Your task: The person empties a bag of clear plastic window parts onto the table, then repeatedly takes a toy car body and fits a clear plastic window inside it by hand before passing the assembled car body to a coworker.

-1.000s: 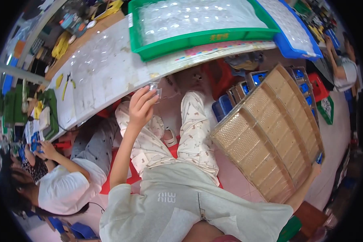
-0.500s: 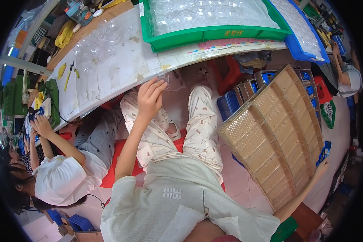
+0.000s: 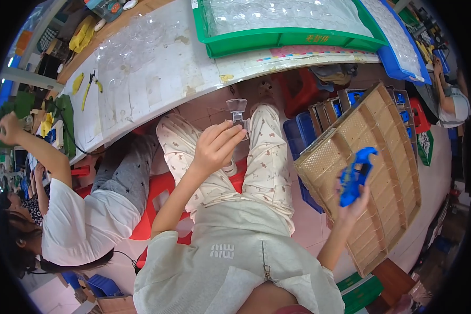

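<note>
Over my lap, my left hand (image 3: pixel 217 146) pinches a clear plastic part (image 3: pixel 237 106), its flared end sticking up past the fingertips. My right hand (image 3: pixel 357 205) grips a blue toy car body shell (image 3: pixel 357 178) with openings in it. The shell is up in front of a tilted brown cardboard divider tray (image 3: pixel 397 209), which stands to my right. Above my left hand runs the near edge of the white worktable (image 3: pixel 157 99). Part of my right hand's grip is hidden behind the shell.
On the table are a green tray (image 3: pixel 298 39) of clear parts, loose clear parts (image 3: pixel 136 52) and yellow-handled pliers (image 3: pixel 91 86). A blue tray (image 3: pixel 403 65) sits at the far right. Boxes with blue shells (image 3: pixel 345 99) stand behind the cardboard tray. A co-worker (image 3: pixel 83 220) sits at left.
My right hand has come inward from the cardboard tray's far right edge with the blue shell. My left hand has moved down and right from the table edge, and its clear part now shows plainly.
</note>
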The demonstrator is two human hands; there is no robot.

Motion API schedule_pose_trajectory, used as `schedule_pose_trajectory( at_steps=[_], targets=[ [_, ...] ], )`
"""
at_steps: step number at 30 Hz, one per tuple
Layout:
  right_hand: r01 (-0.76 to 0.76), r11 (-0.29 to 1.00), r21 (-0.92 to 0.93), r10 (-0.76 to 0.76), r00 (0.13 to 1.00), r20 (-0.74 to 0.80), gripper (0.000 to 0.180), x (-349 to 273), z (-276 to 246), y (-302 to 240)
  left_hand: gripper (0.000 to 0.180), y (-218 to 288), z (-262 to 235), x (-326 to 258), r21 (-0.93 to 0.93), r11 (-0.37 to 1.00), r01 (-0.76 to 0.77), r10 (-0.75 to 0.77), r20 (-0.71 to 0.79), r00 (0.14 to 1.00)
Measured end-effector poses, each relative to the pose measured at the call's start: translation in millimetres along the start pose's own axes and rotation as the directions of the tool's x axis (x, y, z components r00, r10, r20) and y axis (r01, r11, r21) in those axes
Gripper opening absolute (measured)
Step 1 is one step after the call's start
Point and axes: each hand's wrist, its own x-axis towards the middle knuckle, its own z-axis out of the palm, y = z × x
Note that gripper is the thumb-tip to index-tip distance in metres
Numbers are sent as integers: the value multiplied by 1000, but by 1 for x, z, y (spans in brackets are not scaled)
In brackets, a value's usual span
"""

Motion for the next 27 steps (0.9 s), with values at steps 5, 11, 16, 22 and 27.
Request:
schedule_pose_trajectory(
  at_steps=[5, 11, 16, 22, 27],
  targets=[
    [-295, 925, 238, 248, 946, 208, 64, 1, 47, 57, 27, 14, -12, 11, -62, 998, -9, 4, -81, 997],
    [-320, 945, 72, 279, 900, 336, 77, 2, 98, 83, 23, 55, -34, 23, -222, 972, -76, 34, -187, 982],
    [-232, 973, -14, 222, 911, 347, 74, 3, 117, 87, 22, 80, -41, 21, -243, 942, -233, 217, -92, 972],
    [-81, 984, -156, 130, 933, 337, 68, 2, 113, 92, 25, 79, -35, 19, -233, 939, -253, 260, 1, 966],
    [10, 984, -176, 51, 940, 336, 64, -4, 122, 90, 25, 77, -29, 21, -256, 960, -113, 92, -92, 991]
  ],
)
